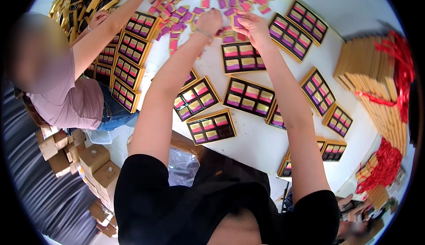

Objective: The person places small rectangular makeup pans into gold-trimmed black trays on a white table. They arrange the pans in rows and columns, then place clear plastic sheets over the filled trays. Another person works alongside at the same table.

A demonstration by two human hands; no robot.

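Observation:
My right hand (251, 25) is closed in a pinch on a small purple-and-gold wrapped square (237, 21), held above the far part of the table. Just left of it, my left hand (209, 22) is curled over the loose pile of pink, purple and gold wrapped squares (177, 17); its fingertips and anything in them are hidden. Right below both hands lies a gold-rimmed black box (242, 58) with its compartments filled with such squares. Nearer to me, another box (211, 126) has a bare dark compartment at its lower right.
More filled boxes (290, 36) lie across the white table (252, 138). At left, a person (75, 90) reaches over rows of boxes (128, 70). Stacked gold lids or boxes (365, 72) and red ribbons (383, 165) are at right. Cartons (99, 165) stand on the floor.

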